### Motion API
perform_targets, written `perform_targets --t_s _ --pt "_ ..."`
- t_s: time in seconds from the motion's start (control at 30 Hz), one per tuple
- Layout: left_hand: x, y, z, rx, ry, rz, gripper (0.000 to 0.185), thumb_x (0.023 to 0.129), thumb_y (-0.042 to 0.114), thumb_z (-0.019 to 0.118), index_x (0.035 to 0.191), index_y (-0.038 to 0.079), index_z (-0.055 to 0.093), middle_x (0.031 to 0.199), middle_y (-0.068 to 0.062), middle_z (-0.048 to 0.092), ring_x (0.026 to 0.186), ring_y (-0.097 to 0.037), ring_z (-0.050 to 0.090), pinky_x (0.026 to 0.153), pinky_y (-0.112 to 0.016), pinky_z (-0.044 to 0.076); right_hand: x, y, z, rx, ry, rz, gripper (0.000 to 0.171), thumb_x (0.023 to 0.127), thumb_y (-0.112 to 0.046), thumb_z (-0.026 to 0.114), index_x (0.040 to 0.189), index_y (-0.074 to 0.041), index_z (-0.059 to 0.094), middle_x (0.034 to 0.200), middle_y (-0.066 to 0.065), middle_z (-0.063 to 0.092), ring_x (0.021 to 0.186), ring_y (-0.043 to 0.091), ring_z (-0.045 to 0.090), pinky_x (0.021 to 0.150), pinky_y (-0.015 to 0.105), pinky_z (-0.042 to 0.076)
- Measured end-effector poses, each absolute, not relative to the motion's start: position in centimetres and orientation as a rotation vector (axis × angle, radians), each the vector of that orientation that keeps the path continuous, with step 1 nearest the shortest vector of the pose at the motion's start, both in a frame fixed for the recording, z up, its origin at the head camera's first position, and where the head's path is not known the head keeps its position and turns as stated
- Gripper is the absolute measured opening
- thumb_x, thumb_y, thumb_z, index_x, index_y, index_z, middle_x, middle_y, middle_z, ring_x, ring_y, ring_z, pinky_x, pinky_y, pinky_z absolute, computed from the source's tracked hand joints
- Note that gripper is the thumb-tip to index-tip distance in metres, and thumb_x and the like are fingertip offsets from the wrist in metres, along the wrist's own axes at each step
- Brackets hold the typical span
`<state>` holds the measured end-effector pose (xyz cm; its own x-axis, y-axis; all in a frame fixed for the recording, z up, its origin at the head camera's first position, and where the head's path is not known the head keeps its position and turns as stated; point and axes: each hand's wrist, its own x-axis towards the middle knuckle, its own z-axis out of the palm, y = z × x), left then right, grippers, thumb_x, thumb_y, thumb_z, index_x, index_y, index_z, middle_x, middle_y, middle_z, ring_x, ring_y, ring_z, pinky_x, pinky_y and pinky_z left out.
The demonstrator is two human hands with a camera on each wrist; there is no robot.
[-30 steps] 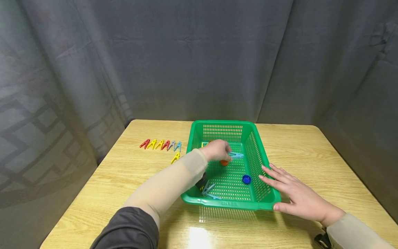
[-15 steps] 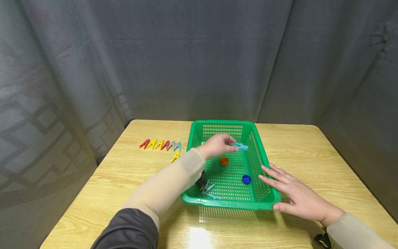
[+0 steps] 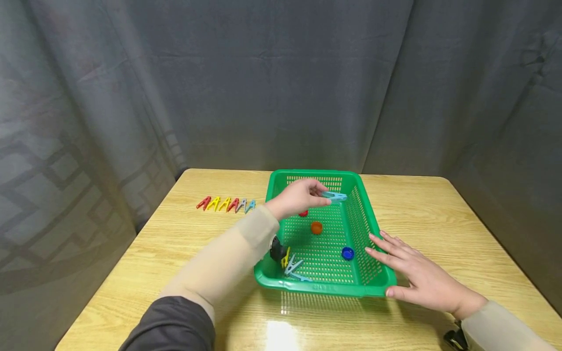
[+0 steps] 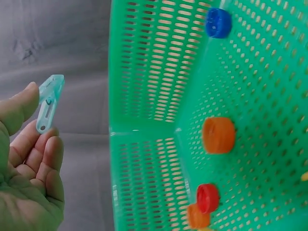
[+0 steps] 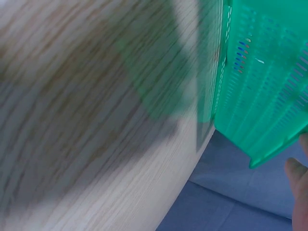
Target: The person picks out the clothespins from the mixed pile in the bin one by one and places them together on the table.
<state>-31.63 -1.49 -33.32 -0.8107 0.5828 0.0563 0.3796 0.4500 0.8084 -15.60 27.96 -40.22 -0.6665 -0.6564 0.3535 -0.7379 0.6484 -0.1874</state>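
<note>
My left hand (image 3: 298, 197) pinches a light blue clothespin (image 3: 334, 196) over the far part of the green basket (image 3: 325, 288). The left wrist view shows that clothespin (image 4: 50, 102) between thumb and fingers, above the rim. With fingers spread, my right hand (image 3: 414, 278) rests on the basket's right rim. Inside the basket lie an orange bottle cap (image 3: 316, 227), a blue cap (image 3: 348, 253) and a red cap (image 3: 303, 213), partly covered by the left hand. Another orange cap (image 4: 198, 216) shows beside the red one in the left wrist view.
A row of red, yellow, grey and blue clothespins (image 3: 225, 204) lies left of the basket on the wooden table (image 3: 153, 258). In the basket's near left corner are a yellow clothespin (image 3: 285, 257) and light blue clothespins (image 3: 292, 266). A grey curtain (image 3: 272, 97) hangs behind.
My left hand has lifted the light blue clothespin from the basket's middle toward its far side, then slightly left. The forearm now hides the yellow clothespin below the row. The right hand stays put.
</note>
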Motion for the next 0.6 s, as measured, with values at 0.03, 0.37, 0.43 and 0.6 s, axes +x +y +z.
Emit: perform_targets --t_s 0.03,0.37,0.43,0.6 --pt "-31.6 -1.8 -33.0 0.841 2.480 1.292 0.034 0.086 0.033 0.074 0.115 0.017 0.065 0.101 0.006 0.063 0.093 -0.012 0.058 0.078 -0.028 0.049 -15.6 28.0 -40.2 1.128 -2.614 0.464 0.079 0.080 -0.046 0.074 0.146 -0.017 0.043 0.155 0.010 0.029 0.145 0.025 0.017 0.113 0.020 0.002" --pt "-31.4 -6.7 -31.4 0.751 2.604 1.427 0.036 0.084 0.028 0.076 0.113 0.010 0.064 0.103 -0.002 0.063 0.094 -0.019 0.058 0.080 -0.033 0.049 -15.8 28.1 -40.5 1.135 -2.596 0.462 0.079 0.080 -0.046 0.074 0.146 -0.016 0.043 0.155 0.011 0.030 0.145 0.026 0.018 0.113 0.020 0.003" --pt "-31.3 -8.0 -31.3 0.702 2.627 1.457 0.037 0.084 0.028 0.076 0.113 0.009 0.064 0.103 -0.003 0.062 0.094 -0.020 0.058 0.080 -0.035 0.050 -15.8 28.1 -40.5 1.137 -2.593 0.462 0.078 0.080 -0.046 0.074 0.146 -0.016 0.043 0.155 0.012 0.030 0.145 0.026 0.018 0.113 0.020 0.003" --pt "-31.3 -11.2 -31.7 0.537 2.691 1.523 0.038 0.085 0.031 0.075 0.113 0.009 0.062 0.103 -0.005 0.060 0.092 -0.024 0.055 0.079 -0.037 0.049 -15.9 28.1 -40.4 1.144 -2.586 0.459 0.078 0.080 -0.046 0.073 0.145 -0.015 0.044 0.154 0.012 0.030 0.145 0.027 0.018 0.114 0.021 0.003"
